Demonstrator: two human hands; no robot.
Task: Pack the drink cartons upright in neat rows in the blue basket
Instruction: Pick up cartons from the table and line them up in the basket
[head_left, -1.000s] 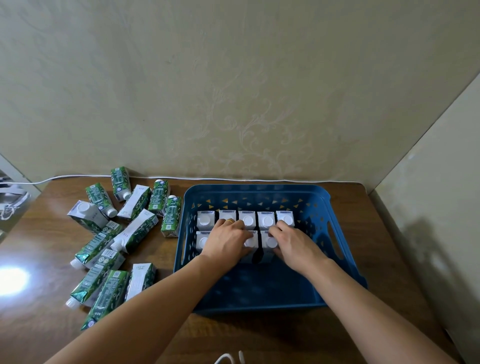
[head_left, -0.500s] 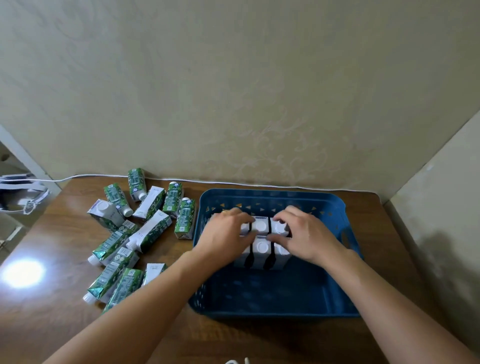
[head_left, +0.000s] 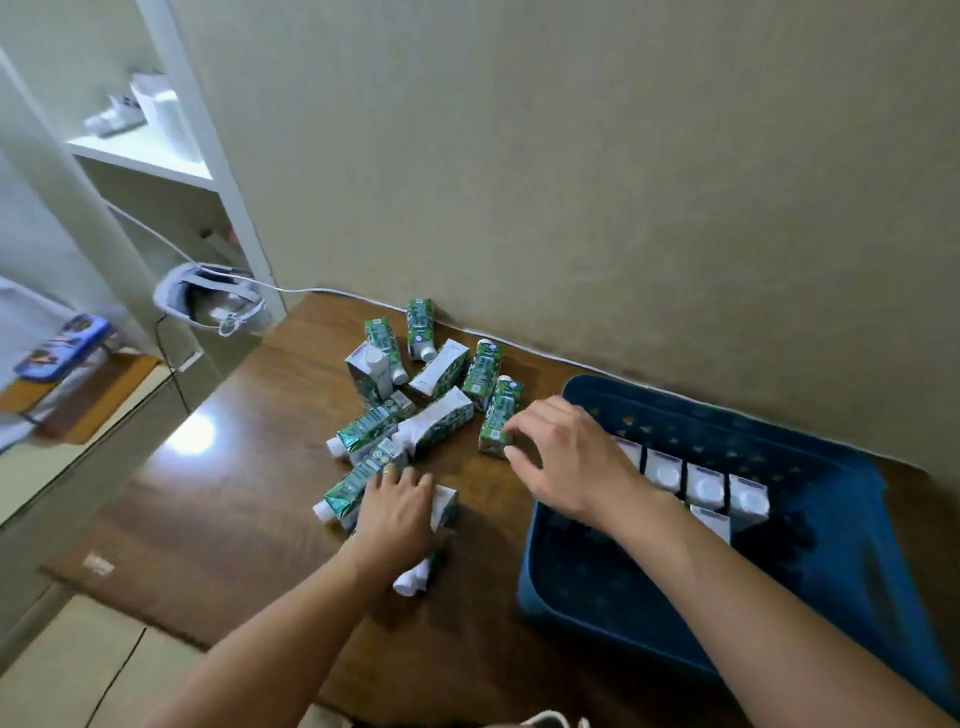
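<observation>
Broadly, a brown wooden table (head_left: 249, 525) is seen set against a beige wall (head_left: 623, 182), with a white cable (head_left: 363, 297) run along the joint between them. On the right part of the table a blue basket (head_left: 857, 582) is placed, its far side near the wall. Inside it, upright drink cartons (head_left: 706, 486) with white tops and round caps are lined in a row toward the far wall, and one more upright carton (head_left: 711, 522) is stood just in front of that row; part of the row is hidden behind the right forearm. To the left of the basket, a loose heap of green-and-white cartons (head_left: 415, 395) is spread on the tabletop, most of them lying on their sides and one box (head_left: 369, 371) stood upright with its cap facing up. White shelving (head_left: 171, 171) is seen at the far left, with a pale device and strap (head_left: 208, 296) beside the table's corner.

The right hand (head_left: 566, 457) is held over the basket's left rim, fingers spread and curled, its fingertips touching the lower end of a lying carton (head_left: 498, 415) just outside the basket; the carton is not yet enclosed. The left hand (head_left: 397, 514) is laid palm down on cartons at the near edge of the heap, with a white-ended carton (head_left: 444, 506) under its fingers and another capped one (head_left: 415, 574) showing beneath the wrist. Whether anything is actually gripped by it cannot be told.
</observation>
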